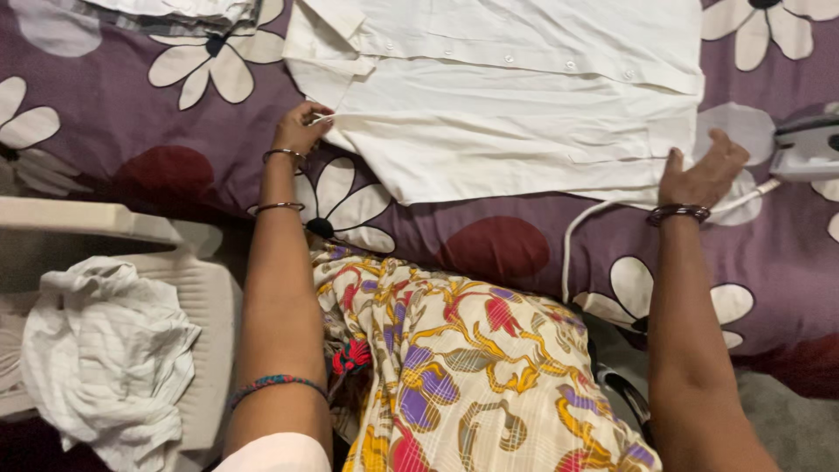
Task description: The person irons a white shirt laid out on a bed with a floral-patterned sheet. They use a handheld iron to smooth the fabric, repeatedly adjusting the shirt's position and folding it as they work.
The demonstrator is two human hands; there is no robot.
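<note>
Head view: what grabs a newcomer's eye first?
A white shirt lies spread flat at top centre on a purple flowered sheet. The left hand pinches its left edge, and the right hand presses its lower right corner. A white iron sits at the right edge, and a crumpled white cloth lies on a plastic chair at lower left.

No packages, labels, signs or screens in view.

Nothing across this head-camera scene carries a label, wrapper, printed sign or display; only plain and patterned cloth surfaces show, and no tag is visible on any of them.
</note>
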